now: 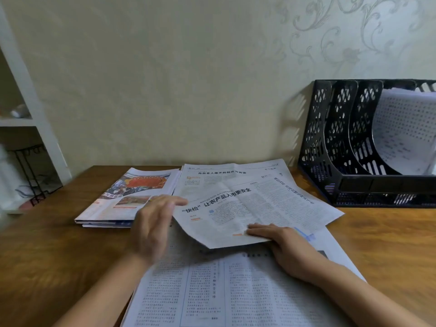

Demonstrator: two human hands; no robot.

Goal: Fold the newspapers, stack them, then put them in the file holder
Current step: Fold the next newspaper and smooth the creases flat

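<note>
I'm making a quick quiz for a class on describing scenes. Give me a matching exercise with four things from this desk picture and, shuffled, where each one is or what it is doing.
Things:
1. left hand
2. right hand
3. colourful stack of newspapers
4. file holder

Places or states:
A. stands at the right by the wall, with paper in one slot
B. lies flat on the folded newspaper, pressing it down
C. lies at the left of the wooden table, beside the open pages
D. blurred, fingers straight, at the folded newspaper's left edge

Pairs: 1-D, 2-B, 3-C, 4-A
</note>
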